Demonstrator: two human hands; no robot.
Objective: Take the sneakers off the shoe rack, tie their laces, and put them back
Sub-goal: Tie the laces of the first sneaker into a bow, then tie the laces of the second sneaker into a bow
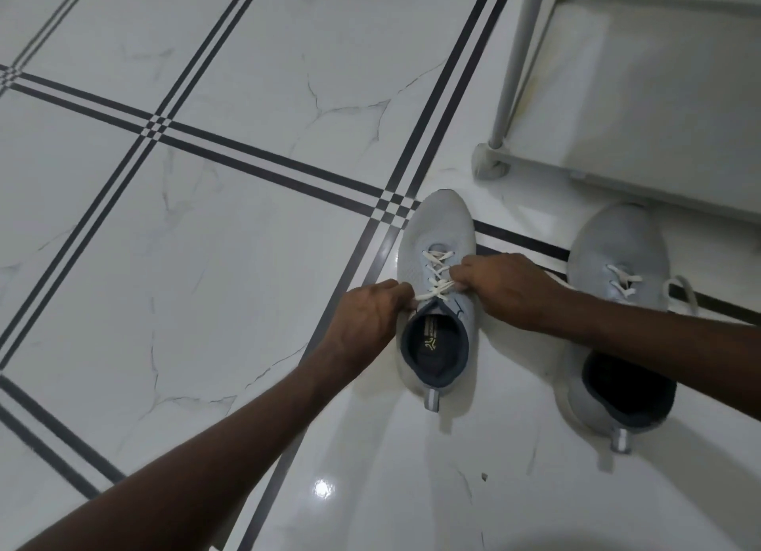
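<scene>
Two light grey sneakers with dark linings stand on the tiled floor, toes pointing away from me. The left sneaker (438, 237) has white laces (438, 276), and each of my hands pinches one lace end at the top eyelets. My left hand (366, 320) is on the shoe's left side, my right hand (506, 291) on its right, the lace stretched between them. The right sneaker (617, 241) lies partly under my right forearm; its white lace (685, 291) hangs loose to the right.
A white shoe rack (659, 109) stands at the upper right, its leg and foot (492, 165) just beyond the left sneaker's toe. White marble-look floor tiles with dark stripe lines (263, 167) spread to the left.
</scene>
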